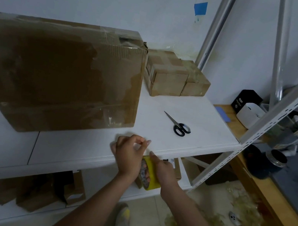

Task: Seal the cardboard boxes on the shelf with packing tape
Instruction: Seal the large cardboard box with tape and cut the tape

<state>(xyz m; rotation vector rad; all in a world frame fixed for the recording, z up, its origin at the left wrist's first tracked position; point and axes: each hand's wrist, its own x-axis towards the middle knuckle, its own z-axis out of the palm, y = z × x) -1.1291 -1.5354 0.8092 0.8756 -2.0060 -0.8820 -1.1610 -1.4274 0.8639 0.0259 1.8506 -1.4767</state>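
Note:
A large cardboard box [58,75] lies on the white shelf [169,141], its surface patched with clear tape. Two small taped boxes [175,76] stand behind it at the right. My right hand [164,172] grips a yellow roll of packing tape [149,173] just in front of the shelf's front edge. My left hand [130,153] is raised beside the roll, thumb and fingers pinched together as if on the clear tape end, which I cannot make out. Black-handled scissors [178,125] lie on the shelf to the right of the hands.
White metal shelf posts [258,134] rise at the right. Beyond them a wooden table [239,127] carries a white container [249,114], a black box and dark jars. More cardboard boxes [37,195] sit on the lower shelf. Crumpled tape scraps litter the floor.

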